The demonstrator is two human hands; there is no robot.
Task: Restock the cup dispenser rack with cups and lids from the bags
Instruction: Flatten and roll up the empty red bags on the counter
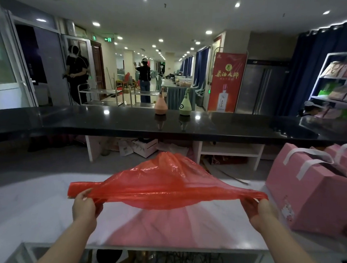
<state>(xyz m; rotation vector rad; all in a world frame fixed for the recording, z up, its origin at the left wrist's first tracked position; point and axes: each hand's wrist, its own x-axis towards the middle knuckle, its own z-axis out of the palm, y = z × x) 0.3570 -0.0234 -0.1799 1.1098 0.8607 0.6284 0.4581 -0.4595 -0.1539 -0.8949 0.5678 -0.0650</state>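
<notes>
Red and thin, the bag (166, 182) is pulled wide above the white table (35, 214); the left hand (85, 206) and right hand (262, 214) each pinch one end with curled fingers. A pink box (309, 199) sits just to the right. Far back, two bottles (172, 104) stand on a black counter (70, 117).

White marble-look counter (35, 214), foreground: pink gift boxes (309, 197) with white strap handles standing on it at 3 o'clock. Black glossy counter (69, 119), beyond at 12 o'clock: one pink bottle (161, 107) and one pale green bottle (185, 106), upright, side by side, apart; contents possibly liquor, labels unreadable.
</notes>
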